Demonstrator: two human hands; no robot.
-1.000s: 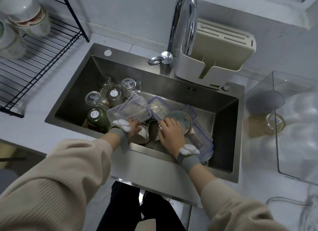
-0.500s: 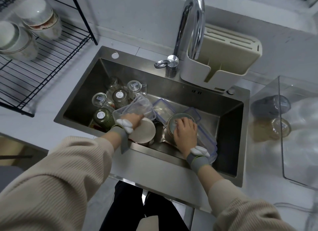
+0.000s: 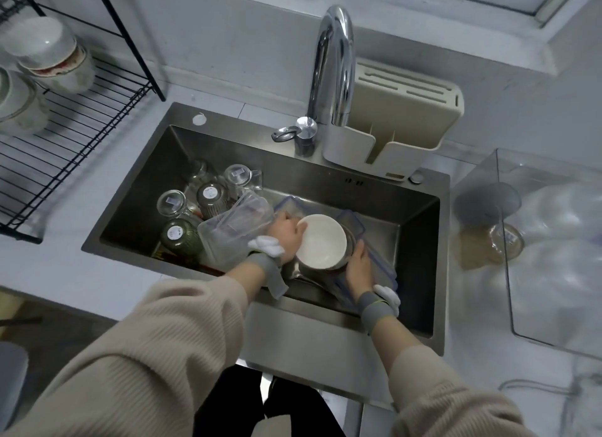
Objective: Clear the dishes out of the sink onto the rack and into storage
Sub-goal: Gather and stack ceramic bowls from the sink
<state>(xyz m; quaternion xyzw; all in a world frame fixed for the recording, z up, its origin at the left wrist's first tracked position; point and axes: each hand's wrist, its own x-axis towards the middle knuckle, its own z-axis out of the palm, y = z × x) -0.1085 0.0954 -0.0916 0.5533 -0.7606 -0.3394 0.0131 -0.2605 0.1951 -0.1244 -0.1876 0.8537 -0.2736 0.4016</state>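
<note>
A white bowl (image 3: 322, 242) is turned bottom up on a second, darker bowl (image 3: 349, 245) in the middle of the steel sink (image 3: 325, 329). My left hand (image 3: 286, 237) grips the white bowl's left rim. My right hand (image 3: 360, 267) holds the lower bowl's right side. Left of them lies a clear plastic container (image 3: 233, 231), tilted. Several upturned glasses (image 3: 211, 195) stand in the sink's left part. Blue-rimmed container lids (image 3: 381, 270) lie under the bowls. A black wire rack (image 3: 68, 136) at the left holds stacked bowls (image 3: 53, 57).
The chrome tap (image 3: 335, 65) arches over the sink's back edge, beside a beige knife and utensil holder (image 3: 397, 123). A clear plastic box (image 3: 550, 251) stands on the counter at the right, with a jar (image 3: 505, 241) seen through it.
My left hand has carried the white bowl to the right and set it over the darker bowl. My right hand has slid from that bowl's top to its right side.
</note>
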